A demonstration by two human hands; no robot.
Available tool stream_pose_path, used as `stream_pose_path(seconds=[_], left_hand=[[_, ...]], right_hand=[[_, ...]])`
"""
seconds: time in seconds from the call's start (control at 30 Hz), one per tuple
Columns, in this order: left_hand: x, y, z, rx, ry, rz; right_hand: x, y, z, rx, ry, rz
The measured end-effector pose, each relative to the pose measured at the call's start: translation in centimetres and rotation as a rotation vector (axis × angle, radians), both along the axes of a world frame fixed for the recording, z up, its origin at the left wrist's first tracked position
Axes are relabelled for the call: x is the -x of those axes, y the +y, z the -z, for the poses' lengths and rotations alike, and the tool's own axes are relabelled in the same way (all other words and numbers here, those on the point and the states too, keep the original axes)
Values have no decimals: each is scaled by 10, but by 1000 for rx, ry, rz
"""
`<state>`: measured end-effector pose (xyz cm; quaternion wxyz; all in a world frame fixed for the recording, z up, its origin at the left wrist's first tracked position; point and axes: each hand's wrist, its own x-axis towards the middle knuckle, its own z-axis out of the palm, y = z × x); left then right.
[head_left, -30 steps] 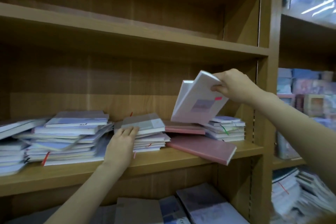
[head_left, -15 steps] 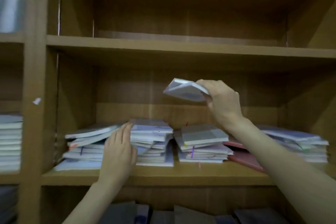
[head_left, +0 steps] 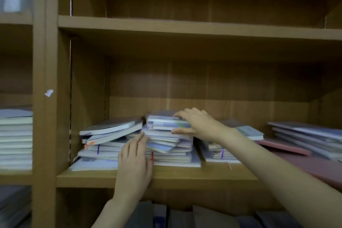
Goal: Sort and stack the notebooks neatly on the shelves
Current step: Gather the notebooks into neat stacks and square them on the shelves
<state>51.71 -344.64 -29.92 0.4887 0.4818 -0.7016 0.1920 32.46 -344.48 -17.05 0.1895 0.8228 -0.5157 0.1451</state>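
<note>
Notebooks (head_left: 169,139) fill the middle shelf (head_left: 185,175), and both hands are on the centre stack right now. Right hand (head_left: 199,126) sits at the top of that pile, fingers laid over the uppermost notebook (head_left: 162,117) and thumb tucked against the side a few books down, so it grips the top few between fingers and thumb. Left hand (head_left: 134,161) is at the front left of the same stack, fingers straight and together, fingertips touching the edges of the books about halfway up, palm hanging over the shelf's front lip.

Just left of the pile, a leaning heap (head_left: 109,135) slumps with its top books tilted up toward the centre stack, touching it. To the right, behind the right forearm, a lower stack (head_left: 220,152) with a blue ribbon marker, then a flat pink notebook (head_left: 283,147), and more books (head_left: 305,135) fanned out at the far right. The upper shelf (head_left: 185,27) runs across above. In the bay to the left, a tidy white stack (head_left: 15,139). Below, dark covers (head_left: 185,216) are blurred.
</note>
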Motion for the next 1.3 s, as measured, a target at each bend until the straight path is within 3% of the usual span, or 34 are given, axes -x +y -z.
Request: stream_pose_path(seconds=[0.13, 0.27, 0.43, 0.63, 0.77, 0.9, 1.07, 1.23, 1.3], left_hand=[[17, 1, -8, 162, 36, 62], [56, 13, -19, 278, 21, 81], [132, 27, -24, 356, -68, 222], [211, 21, -30, 356, -235, 231], [245, 10, -34, 345, -353, 177], [259, -2, -24, 319, -420, 151], [245, -15, -22, 225, -399, 134], [240, -20, -19, 176, -362, 91], [241, -21, -18, 202, -366, 81]], right_hand=[[60, 30, -6, 39, -197, -50], [136, 65, 2, 19, -390, 32], [226, 100, 8, -72, -374, 238], [313, 139, 39, -522, -228, 415], [333, 130, 54, -254, -414, 338], [314, 86, 48, -165, -183, 377], [310, 37, 51, -168, 293, 548], [303, 32, 56, 57, 496, 565], [301, 37, 51, 234, 471, 517]])
